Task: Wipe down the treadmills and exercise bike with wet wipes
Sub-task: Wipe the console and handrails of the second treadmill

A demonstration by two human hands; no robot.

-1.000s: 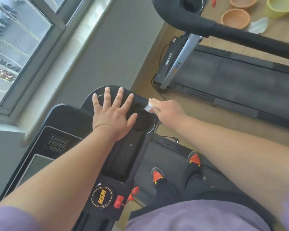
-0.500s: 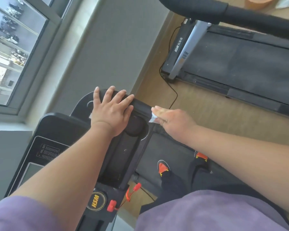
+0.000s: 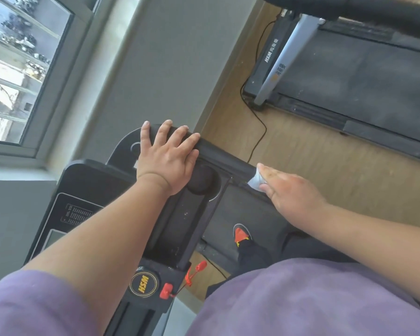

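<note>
one head view. left hand point(image 3: 166, 161) lies flat, fingers straight, on treadmill console point(image 3: 100, 190). at its 3 o'clock, right hand point(image 3: 292, 190) pinches wet wipe point(image 3: 254, 181) against handrail point(image 3: 228, 160). wipe likely limp, light, slick; bunch it under fingertips.

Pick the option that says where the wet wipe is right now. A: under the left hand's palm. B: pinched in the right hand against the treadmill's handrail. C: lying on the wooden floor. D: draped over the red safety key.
B: the right hand pinches the wet wipe against the handrail, while the left hand rests flat on the console, holding nothing.
</note>
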